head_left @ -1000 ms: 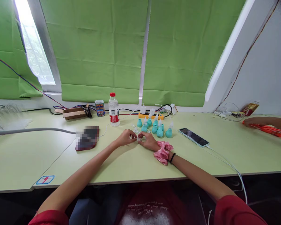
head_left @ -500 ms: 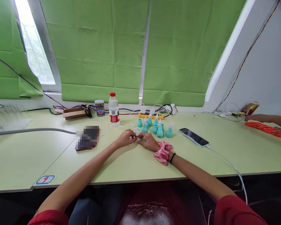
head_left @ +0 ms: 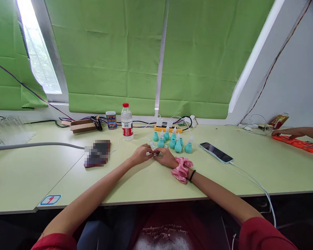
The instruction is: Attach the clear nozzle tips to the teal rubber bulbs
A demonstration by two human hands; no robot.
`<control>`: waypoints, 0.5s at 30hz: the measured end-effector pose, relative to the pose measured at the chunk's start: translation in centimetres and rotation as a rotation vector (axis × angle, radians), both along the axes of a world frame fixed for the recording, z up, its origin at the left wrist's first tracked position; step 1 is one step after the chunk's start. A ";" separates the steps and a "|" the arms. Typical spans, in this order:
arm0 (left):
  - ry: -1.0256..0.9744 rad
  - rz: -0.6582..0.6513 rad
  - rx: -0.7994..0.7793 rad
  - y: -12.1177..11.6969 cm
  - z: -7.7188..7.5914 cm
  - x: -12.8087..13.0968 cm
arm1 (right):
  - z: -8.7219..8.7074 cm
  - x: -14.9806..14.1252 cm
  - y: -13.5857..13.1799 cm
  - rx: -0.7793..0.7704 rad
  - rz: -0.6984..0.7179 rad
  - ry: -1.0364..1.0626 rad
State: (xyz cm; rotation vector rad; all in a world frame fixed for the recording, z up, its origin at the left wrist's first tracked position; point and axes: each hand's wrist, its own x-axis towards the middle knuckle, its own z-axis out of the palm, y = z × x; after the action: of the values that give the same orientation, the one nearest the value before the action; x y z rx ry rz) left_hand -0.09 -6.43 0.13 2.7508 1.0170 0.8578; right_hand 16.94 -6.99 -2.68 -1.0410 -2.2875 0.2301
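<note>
My left hand (head_left: 142,154) and my right hand (head_left: 167,158) meet over the table, fingertips pinched close together. Between them is a small clear plastic piece (head_left: 154,154), mostly covered by the fingers. Just beyond lie a few loose translucent parts (head_left: 151,144). Several turquoise squeeze bulbs (head_left: 178,146) stand upright behind and to the right of my right hand, most topped with clear pointed nozzles (head_left: 190,139). One bulb (head_left: 155,136) at the back left has an open top. A pink bow scrunchie (head_left: 182,169) is around my right wrist.
A water bottle (head_left: 127,123), a can (head_left: 111,120) and an open cardboard box (head_left: 83,126) stand at the back left. A phone (head_left: 216,152) with a cable lies to the right. Another person's hand (head_left: 289,132) touches an orange tray (head_left: 297,143) at far right.
My fingers have shifted slightly around the small clear piece, the left hand's fingertips turning a little. At far right the other person's hand has moved further over the orange tray.
</note>
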 end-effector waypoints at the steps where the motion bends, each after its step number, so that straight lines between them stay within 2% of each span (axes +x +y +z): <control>1: -0.001 0.003 -0.009 0.0 0.0 0.0 | 0.0 0.0 -0.1 -0.001 -0.001 0.000; 9: -0.008 0.060 -0.114 0.3 0.3 -0.2 | 0.4 -0.1 -0.5 0.001 -0.016 0.018; 15: 0.017 0.133 -0.153 0.7 -0.1 -0.5 | 0.3 -0.1 -0.4 0.002 -0.009 0.026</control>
State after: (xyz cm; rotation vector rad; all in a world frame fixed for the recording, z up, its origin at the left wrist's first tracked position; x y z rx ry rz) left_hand -0.62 -5.70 0.05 2.5924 1.2256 0.7393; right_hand 16.89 -7.36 -2.36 -1.0404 -2.2589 0.2360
